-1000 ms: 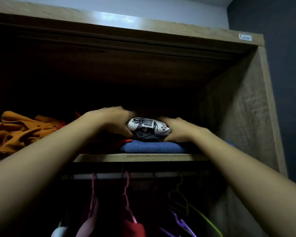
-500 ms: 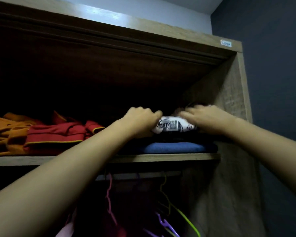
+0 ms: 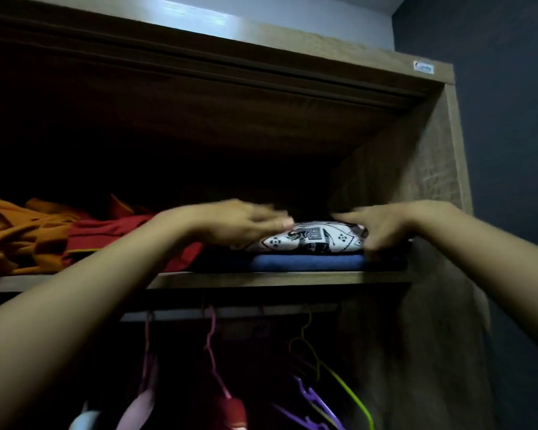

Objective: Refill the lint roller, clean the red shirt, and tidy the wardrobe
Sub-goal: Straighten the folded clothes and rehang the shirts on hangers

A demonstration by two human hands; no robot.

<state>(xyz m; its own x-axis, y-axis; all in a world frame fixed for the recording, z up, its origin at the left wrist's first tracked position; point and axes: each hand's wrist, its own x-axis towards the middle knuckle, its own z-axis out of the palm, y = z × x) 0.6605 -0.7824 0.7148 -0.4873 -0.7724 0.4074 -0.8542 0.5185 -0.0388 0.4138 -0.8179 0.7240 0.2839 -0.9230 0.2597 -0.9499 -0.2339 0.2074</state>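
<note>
A folded white garment with a black print (image 3: 311, 238) lies on top of a folded blue garment (image 3: 308, 262) at the right end of the upper wardrobe shelf (image 3: 277, 279). My left hand (image 3: 239, 223) lies flat at the printed garment's left end, fingers stretched out and blurred. My right hand (image 3: 382, 225) rests against its right end with fingers extended. A red shirt (image 3: 106, 234) sits crumpled on the shelf to the left, partly behind my left forearm.
An orange garment (image 3: 16, 237) is bunched at the shelf's far left. Below the shelf, pink (image 3: 212, 346), purple (image 3: 311, 398) and yellow-green hangers (image 3: 345, 386) hang from a rail (image 3: 174, 315). The wardrobe's side panel (image 3: 432, 187) stands close on the right.
My hands gripped the printed garment a second ago. Their fingers have since straightened and now lie flat against it as it rests on the blue one.
</note>
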